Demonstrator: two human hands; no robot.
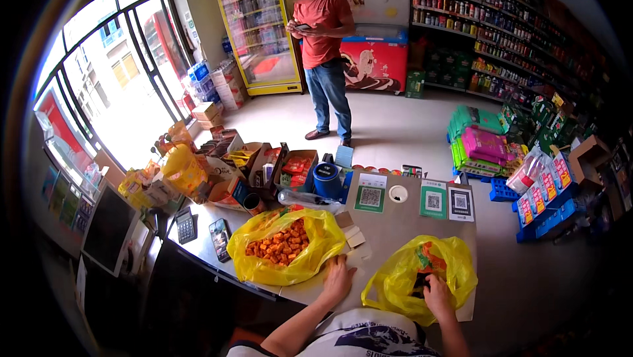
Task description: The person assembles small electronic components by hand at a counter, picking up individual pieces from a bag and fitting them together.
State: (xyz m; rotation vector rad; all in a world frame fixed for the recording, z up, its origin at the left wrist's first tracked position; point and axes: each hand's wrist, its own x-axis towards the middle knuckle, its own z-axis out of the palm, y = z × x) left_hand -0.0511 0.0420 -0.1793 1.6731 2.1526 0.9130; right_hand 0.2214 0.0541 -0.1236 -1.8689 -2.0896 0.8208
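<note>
A yellow plastic bag (323,230) stands wide open on the counter, heaped with small orange-red pieces (280,245) that look like wrapped snacks. Against its lower right edge, my left hand (339,279) rests on the counter with fingers stretched out. A second yellow bag (389,272) lies open at the right end. My right hand (438,296) reaches into its mouth, fingers bent together beside something dark (420,284). What they hold, if anything, is hidden. An orange and green wrapper (432,258) shows inside this bag.
On the counter (379,238) lie a phone (219,238) and a calculator (186,226) at the left. Snack boxes (297,169) and a blue canister (326,179) line the far side, near code cards (371,193). Beyond stands a person (323,34) holding a phone.
</note>
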